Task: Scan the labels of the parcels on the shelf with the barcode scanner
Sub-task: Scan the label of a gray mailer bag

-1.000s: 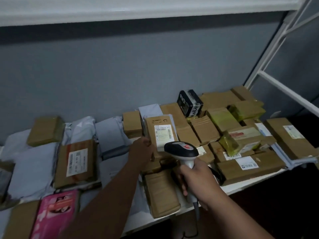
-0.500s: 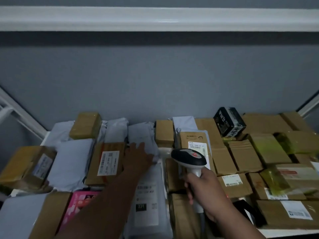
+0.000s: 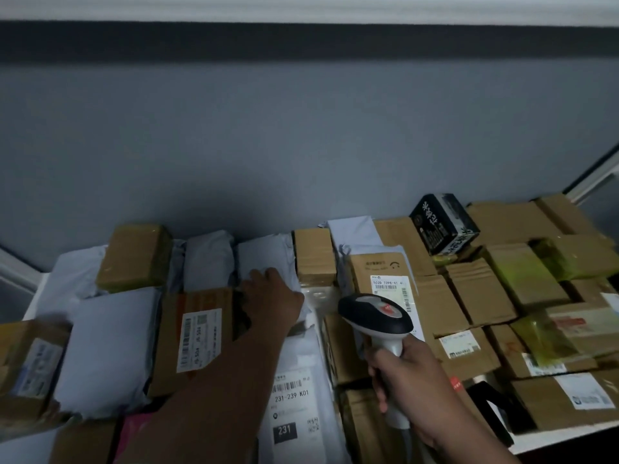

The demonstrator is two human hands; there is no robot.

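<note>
The shelf (image 3: 569, 437) is packed with brown cartons and grey mailer bags. My right hand (image 3: 407, 383) grips the handle of a black and white barcode scanner (image 3: 375, 316), its head over a brown carton with a white label (image 3: 390, 289). My left hand (image 3: 271, 296) reaches forward and rests with fingers spread on a grey mailer bag (image 3: 264, 259) at the back. In front of it lies a white mailer bag (image 3: 294, 396) with a barcode label reading 231-239 K01. A brown carton with an upright white label (image 3: 197, 336) lies left of my left forearm.
A black printed box (image 3: 443, 227) stands at the back right among stacked brown cartons, some in yellow-green tape (image 3: 522, 269). A pink parcel (image 3: 132, 437) peeks out at the front left. The grey wall is close behind; white shelf struts rise at both sides.
My left hand let go of the labelled brown carton and moved left and back onto the grey mailer bag. The view swung left. My right hand still holds the scanner.
</note>
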